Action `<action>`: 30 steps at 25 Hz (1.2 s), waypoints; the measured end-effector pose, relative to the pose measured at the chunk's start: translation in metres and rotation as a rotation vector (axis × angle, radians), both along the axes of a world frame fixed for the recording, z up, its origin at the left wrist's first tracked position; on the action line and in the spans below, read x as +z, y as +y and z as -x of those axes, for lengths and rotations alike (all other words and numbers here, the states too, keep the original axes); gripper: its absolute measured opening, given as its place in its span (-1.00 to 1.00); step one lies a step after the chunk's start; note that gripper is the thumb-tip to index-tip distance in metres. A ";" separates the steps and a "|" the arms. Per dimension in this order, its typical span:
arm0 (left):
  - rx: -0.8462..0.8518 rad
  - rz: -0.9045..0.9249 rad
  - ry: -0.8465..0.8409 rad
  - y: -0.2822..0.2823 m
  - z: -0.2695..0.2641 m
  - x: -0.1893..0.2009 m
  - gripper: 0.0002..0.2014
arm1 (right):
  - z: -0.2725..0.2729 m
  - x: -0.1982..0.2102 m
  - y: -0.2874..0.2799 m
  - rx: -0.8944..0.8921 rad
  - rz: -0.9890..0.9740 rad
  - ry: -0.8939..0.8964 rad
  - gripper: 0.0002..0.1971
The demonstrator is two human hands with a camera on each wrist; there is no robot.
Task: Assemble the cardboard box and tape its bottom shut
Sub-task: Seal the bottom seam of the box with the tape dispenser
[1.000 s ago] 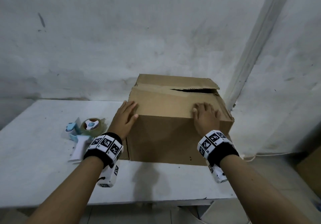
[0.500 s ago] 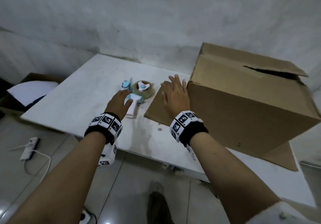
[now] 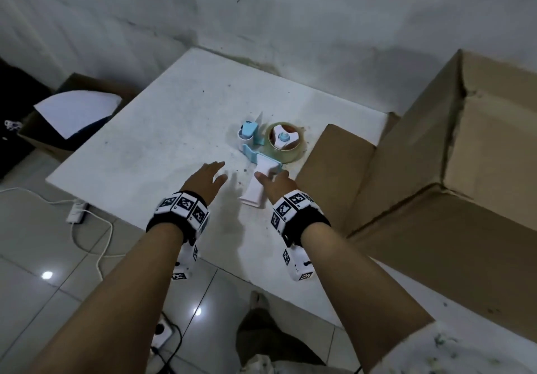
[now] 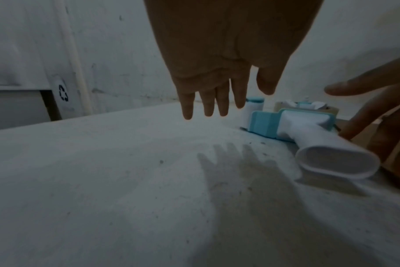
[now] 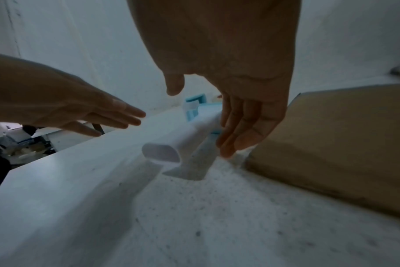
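Observation:
The brown cardboard box [image 3: 476, 170] stands on the right of the white table [image 3: 162, 129], one flap [image 3: 334, 170] lying flat toward me. A white and blue tape dispenser [image 3: 261, 170] with a tape roll [image 3: 286, 141] lies left of that flap. My right hand [image 3: 274, 183] hovers open over the dispenser's white handle [image 5: 171, 146], fingers straight beside it and thumb above, not gripping. My left hand [image 3: 206, 177] is open just left of the handle, fingers [image 4: 208, 101] straight above the table, holding nothing.
A low box with a white sheet [image 3: 75, 112] sits on the floor at the left. A power strip [image 3: 77, 212] and white cable lie on the tiled floor. The wall [image 3: 261, 10] runs close behind the table.
Both hands left the box and came left to the tape dispenser. The right hand went from the flap to over the handle; the left drew off the handle to its left. The head turned left.

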State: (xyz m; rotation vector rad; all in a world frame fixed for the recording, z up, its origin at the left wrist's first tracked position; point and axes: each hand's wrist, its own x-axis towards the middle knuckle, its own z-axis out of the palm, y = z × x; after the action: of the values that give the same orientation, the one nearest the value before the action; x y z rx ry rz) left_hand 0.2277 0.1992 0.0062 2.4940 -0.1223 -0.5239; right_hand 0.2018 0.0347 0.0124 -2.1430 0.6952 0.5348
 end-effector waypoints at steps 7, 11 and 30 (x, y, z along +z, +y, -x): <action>0.006 0.040 0.198 0.019 -0.006 -0.036 -0.52 | -0.033 -0.026 0.015 -0.281 -0.284 -0.008 -0.61; 0.051 0.138 0.226 0.026 -0.008 -0.021 -0.54 | -0.033 -0.020 0.024 -0.585 -0.507 -0.141 -0.88; 0.063 1.207 0.217 -0.005 0.016 0.205 -0.60 | 0.066 0.158 0.025 -0.489 -0.175 -0.896 -0.87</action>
State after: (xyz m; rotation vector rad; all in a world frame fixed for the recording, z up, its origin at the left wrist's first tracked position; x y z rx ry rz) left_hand 0.2120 0.1940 0.2117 1.2566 -0.1974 -0.4787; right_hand 0.1359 0.0600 0.1700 -1.6999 0.5775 -0.5827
